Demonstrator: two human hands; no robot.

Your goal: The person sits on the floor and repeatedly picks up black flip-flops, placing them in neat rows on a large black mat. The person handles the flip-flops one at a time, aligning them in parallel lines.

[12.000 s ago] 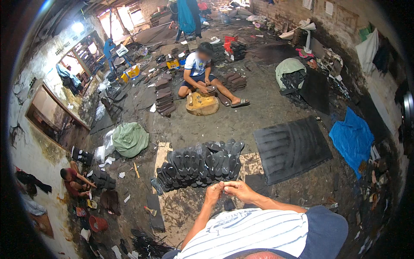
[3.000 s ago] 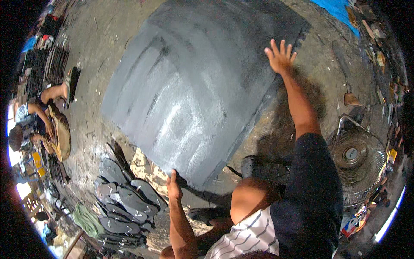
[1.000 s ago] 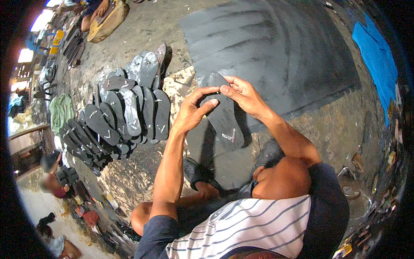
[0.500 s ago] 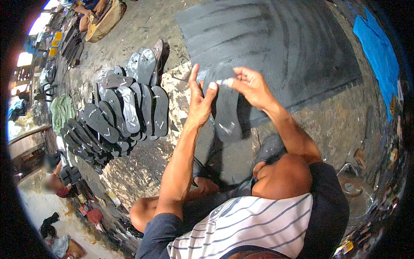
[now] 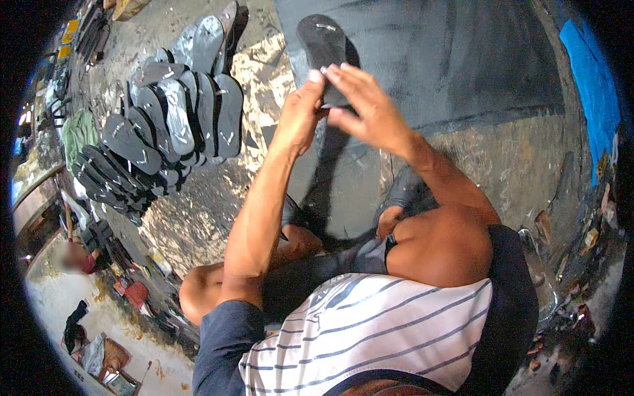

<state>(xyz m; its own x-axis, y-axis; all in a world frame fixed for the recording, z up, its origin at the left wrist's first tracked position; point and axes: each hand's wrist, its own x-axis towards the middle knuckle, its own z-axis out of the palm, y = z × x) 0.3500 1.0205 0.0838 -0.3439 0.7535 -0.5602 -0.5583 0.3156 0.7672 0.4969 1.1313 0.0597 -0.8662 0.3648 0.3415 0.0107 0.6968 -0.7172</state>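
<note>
A dark grey flip-flop sole [image 5: 322, 41] points away from me over the grey sheet, with a white mark near its far rounded end. My left hand [image 5: 300, 113] is closed around its near end, the thumb lying on top. Just to the right, my right hand [image 5: 368, 109] has its fingers stretched out and its thumb apart, slightly blurred. Its fingertips lie over the sole's middle, beside a small white spot; whether they press on it I cannot tell.
Left of my hands, many similar soles [image 5: 175, 119] lie in overlapping rows on the floor. A large grey sheet [image 5: 456, 66] spreads ahead and to the right. Blue cloth [image 5: 590, 92] lies at the far right, green cloth [image 5: 80, 137] at the left. My bent knees frame the near side.
The sole has swung away from me, and its white mark now shows at the far end. My right hand's pinch at a white bit has become stretched fingers. The whole view has shifted.
</note>
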